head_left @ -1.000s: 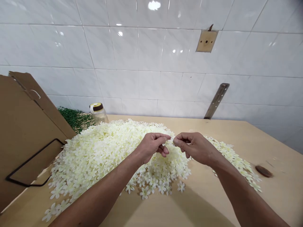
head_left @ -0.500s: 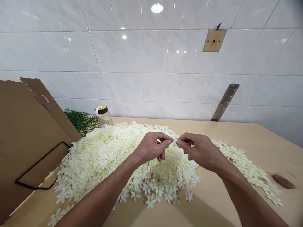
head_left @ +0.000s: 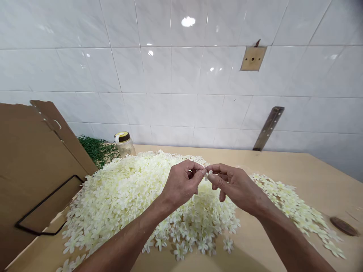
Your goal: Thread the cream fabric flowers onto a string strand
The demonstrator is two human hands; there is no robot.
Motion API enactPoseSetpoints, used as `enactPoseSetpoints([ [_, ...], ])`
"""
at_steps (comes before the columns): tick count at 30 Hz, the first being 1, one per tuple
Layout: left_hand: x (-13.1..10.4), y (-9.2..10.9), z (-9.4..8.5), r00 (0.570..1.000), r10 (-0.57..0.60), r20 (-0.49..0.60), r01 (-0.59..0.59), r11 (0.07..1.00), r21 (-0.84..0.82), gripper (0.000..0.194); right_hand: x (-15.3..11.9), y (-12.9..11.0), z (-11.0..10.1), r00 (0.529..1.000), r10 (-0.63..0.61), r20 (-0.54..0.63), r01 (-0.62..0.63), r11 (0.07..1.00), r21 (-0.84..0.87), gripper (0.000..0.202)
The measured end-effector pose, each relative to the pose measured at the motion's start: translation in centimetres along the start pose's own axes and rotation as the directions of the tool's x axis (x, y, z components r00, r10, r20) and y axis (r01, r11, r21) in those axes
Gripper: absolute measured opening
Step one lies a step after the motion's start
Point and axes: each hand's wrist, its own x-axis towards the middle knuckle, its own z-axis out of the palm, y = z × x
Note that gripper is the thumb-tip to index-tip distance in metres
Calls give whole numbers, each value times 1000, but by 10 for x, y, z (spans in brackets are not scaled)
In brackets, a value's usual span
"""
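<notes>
A small white artificial flower (head_left: 208, 176) is between the fingertips of both hands, partly covered by them. My left hand (head_left: 185, 179) pinches at its left side with thumb and index finger. My right hand (head_left: 231, 185) has thumb and index finger at its right side, the other fingers curled below. Both hands hover over a big heap of loose pale yellow-white artificial flowers (head_left: 130, 192), which spreads beneath them and to the left. A smaller spread of such flowers (head_left: 292, 202) lies right of my right forearm.
A cardboard box (head_left: 31, 162) stands at the left, a black wire frame (head_left: 42, 206) against it. Behind the heap are a clear bottle with a brown lid (head_left: 124, 143) and green plastic stems (head_left: 98, 149). A metal bracket (head_left: 268, 128) leans by the tiled wall. A dark oval hole or patch (head_left: 344, 226) marks the tabletop at right.
My hands have come closer together, fingertips now nearly touching, and the small flower shows more clearly between them. The whole view has tilted slightly upward.
</notes>
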Motion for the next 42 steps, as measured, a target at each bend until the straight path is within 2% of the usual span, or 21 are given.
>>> enactPoseSetpoints([
  [2, -1, 2, 1, 1000, 5, -29, -5, 1000, -4, 22, 2, 5, 4, 1000, 2, -26, 0, 999, 53, 35],
  [5, -2, 3, 2, 998, 9, -55, -9, 1000, -4, 20, 3, 10, 10, 992, 32, -123, -21, 996, 90, 35],
  [9, -3, 3, 2, 999, -13, -52, 12, 999, -33, 21, 3, 9, 11, 981, 19, -195, -2, 996, 89, 36],
  [16, 1, 2, 0, 985, -142, 94, 156, 975, -160, 29, 3, 8, 8, 990, 13, -143, -5, 998, 56, 42],
  [21, 4, 2, -2, 967, -170, 187, 222, 925, -307, 31, 3, 9, 7, 997, 1, -76, 4, 998, 63, 47],
  [25, 5, 3, -2, 961, -187, 206, 251, 902, -351, 29, 3, 8, 7, 999, 23, -35, -20, 996, 90, 51],
  [28, 7, 1, -4, 970, -191, 151, 229, 925, -303, 26, 4, 8, 5, 998, 66, -8, -64, 988, 142, 53],
  [30, 10, -4, -9, 979, -197, 59, 205, 952, -226, 24, 6, 11, 3, 995, 96, 13, -96, 972, 217, 53],
  [32, 14, -10, -14, 980, -192, -59, 186, 978, -91, 23, 10, 16, 1, 993, 120, 19, -120, 947, 298, 53],
  [34, 17, -16, -18, 979, -159, -125, 168, 983, 70, 22, 13, 21, -1, 989, 148, 7, -140, 921, 364, 53],
  [38, 20, -23, -20, 988, -108, -113, 138, 942, 305, 22, 19, 31, -4, 973, 231, -10, -202, 869, 452, 50],
  [42, 20, -23, -21, 991, -79, -104, 113, 918, 380, 24, 21, 34, -7, 971, 238, 39, -225, 834, 504, 47],
])
